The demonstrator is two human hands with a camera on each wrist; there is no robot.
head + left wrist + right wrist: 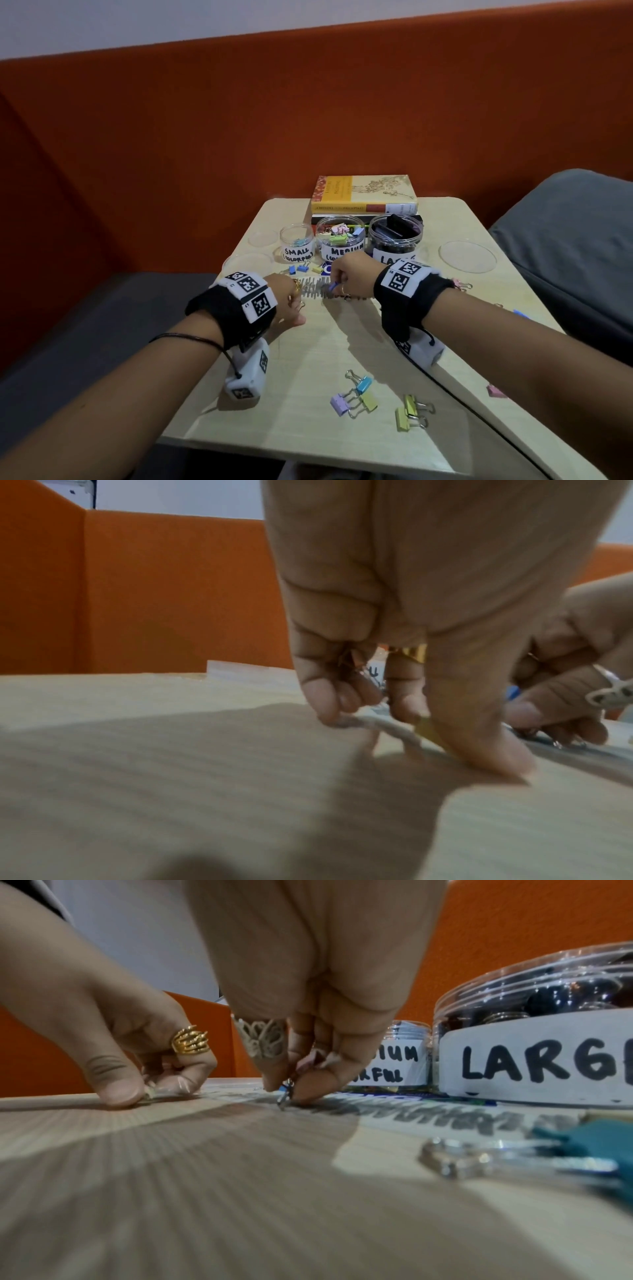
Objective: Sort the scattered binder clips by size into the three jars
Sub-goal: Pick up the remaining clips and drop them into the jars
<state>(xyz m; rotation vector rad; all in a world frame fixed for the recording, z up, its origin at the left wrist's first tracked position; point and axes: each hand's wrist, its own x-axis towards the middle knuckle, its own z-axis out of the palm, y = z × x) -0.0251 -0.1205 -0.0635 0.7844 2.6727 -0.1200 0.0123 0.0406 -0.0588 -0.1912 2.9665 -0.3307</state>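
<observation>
Three clear jars stand in a row at the back: small, medium and large. In front of them lies a paper strip with writing. My right hand pinches a small blue clip low over the strip. My left hand, fingers curled, pinches the strip's left end against the table. Small clips lie before the jars. Pastel medium clips lie near the front edge.
A stack of books sits behind the jars. Clear jar lids lie at right and left. More clips lie by my right arm: pink, blue, pink, teal. A grey cushion borders the table's right side.
</observation>
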